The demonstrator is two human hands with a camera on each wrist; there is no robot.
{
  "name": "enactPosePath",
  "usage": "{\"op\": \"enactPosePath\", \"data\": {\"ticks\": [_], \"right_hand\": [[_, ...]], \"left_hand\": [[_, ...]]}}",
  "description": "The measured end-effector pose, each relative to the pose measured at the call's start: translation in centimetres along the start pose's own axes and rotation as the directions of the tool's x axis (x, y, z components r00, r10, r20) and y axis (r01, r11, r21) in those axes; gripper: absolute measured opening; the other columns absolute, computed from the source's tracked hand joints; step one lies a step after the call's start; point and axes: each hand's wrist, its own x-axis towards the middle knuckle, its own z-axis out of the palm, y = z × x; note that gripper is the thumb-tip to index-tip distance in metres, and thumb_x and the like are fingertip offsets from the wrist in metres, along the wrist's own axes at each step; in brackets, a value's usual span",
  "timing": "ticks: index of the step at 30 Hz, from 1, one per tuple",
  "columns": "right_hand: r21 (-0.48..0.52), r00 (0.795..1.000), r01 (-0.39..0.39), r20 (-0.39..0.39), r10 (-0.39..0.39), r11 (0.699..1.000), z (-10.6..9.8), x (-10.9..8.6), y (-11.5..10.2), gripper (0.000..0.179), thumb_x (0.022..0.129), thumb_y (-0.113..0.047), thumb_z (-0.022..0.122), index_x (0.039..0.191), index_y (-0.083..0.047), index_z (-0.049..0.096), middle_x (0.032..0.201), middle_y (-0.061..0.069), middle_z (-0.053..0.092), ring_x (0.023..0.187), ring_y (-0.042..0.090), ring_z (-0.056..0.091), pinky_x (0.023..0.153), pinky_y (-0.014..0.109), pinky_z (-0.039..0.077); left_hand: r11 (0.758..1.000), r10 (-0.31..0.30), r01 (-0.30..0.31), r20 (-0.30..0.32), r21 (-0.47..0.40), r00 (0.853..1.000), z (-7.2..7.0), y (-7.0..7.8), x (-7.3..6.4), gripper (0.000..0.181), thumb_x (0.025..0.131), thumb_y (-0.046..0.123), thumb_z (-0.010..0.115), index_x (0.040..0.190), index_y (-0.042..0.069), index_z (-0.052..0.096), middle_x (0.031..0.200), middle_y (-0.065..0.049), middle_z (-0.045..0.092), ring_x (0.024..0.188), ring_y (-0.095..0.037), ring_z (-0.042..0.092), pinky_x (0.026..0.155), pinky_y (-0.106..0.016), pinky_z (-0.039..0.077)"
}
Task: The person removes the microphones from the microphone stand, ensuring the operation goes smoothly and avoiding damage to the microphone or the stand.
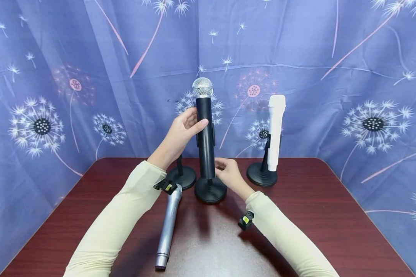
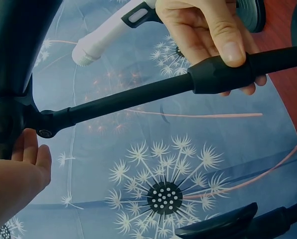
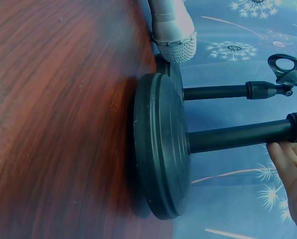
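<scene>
A black microphone (image 1: 205, 154) with a silver mesh head stands nearly upright in the clip of the middle black stand (image 1: 210, 192). My left hand (image 1: 178, 132) holds its upper body, the thumb along the near side. In the left wrist view the left fingers (image 2: 31, 149) touch the back near the clip joint. My right hand (image 1: 230, 176) grips the collar (image 2: 221, 74) on that stand's pole, thumb on one side and fingers on the other. The round base (image 3: 158, 149) rests on the table.
A silver microphone (image 1: 169, 227) lies on the dark red table (image 1: 332, 231), front left. Behind it is another stand (image 1: 182, 177), its clip (image 3: 288, 69) holding nothing. At the right, a white microphone (image 1: 276, 130) sits in a stand (image 1: 262, 176). A blue dandelion curtain (image 1: 298, 46) surrounds the back.
</scene>
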Motion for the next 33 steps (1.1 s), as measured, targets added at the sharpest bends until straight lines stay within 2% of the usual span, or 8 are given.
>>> {"op": "enactPosePath", "data": {"ticks": [13,21,27,29,33], "right_hand": [[-0.019,0.999,0.045,0.004,-0.045,0.999,-0.07,0.10,-0.29,0.022,0.085,0.008,0.065,0.107,0.012,0.067,0.085,0.025,0.068,0.078,0.025,0.066,0.069,0.021,0.051],[-0.012,0.996,0.080,0.025,-0.080,0.997,0.03,-0.01,0.07,0.022,0.086,0.006,0.066,0.108,0.010,0.068,0.087,0.024,0.069,0.080,0.031,0.067,0.066,0.023,0.052],[-0.017,0.997,0.075,0.017,-0.075,0.997,0.13,0.14,-0.34,0.023,0.086,0.006,0.067,0.108,0.012,0.067,0.088,0.026,0.069,0.083,0.037,0.067,0.076,0.038,0.056],[-0.024,0.997,0.078,0.017,-0.078,0.997,0.09,0.26,-0.51,0.023,0.086,0.006,0.067,0.108,0.012,0.067,0.088,0.026,0.069,0.083,0.037,0.067,0.075,0.036,0.056],[-0.049,0.995,0.095,0.012,-0.095,0.994,0.01,0.46,-0.73,0.022,0.086,0.005,0.066,0.107,0.010,0.068,0.087,0.024,0.070,0.080,0.035,0.068,0.067,0.024,0.052]], "left_hand": [[0.996,0.084,-0.084,0.010,0.029,0.996,-0.14,0.24,-0.15,0.053,0.094,0.014,0.060,0.142,0.001,0.040,0.133,-0.016,0.052,0.117,-0.022,0.052,0.099,-0.035,0.041],[0.994,0.101,-0.102,0.011,0.041,0.995,-0.27,-0.03,-0.40,0.056,0.096,0.009,0.058,0.146,0.000,0.033,0.141,-0.014,0.047,0.124,-0.021,0.049,0.104,-0.036,0.039],[0.987,0.150,-0.151,0.019,0.059,0.988,-0.46,-0.09,-0.33,0.056,0.096,0.009,0.057,0.146,0.000,0.033,0.142,-0.015,0.046,0.127,-0.021,0.047,0.107,-0.035,0.036],[0.985,0.157,-0.158,0.021,0.063,0.987,-0.49,0.01,-0.28,0.056,0.096,0.010,0.057,0.146,0.000,0.033,0.142,-0.015,0.046,0.127,-0.022,0.047,0.107,-0.035,0.036],[0.983,0.166,-0.168,0.032,0.070,0.986,-0.52,0.19,-0.24,0.056,0.096,0.011,0.058,0.146,0.001,0.033,0.143,-0.014,0.044,0.129,-0.022,0.045,0.108,-0.035,0.035]]}}
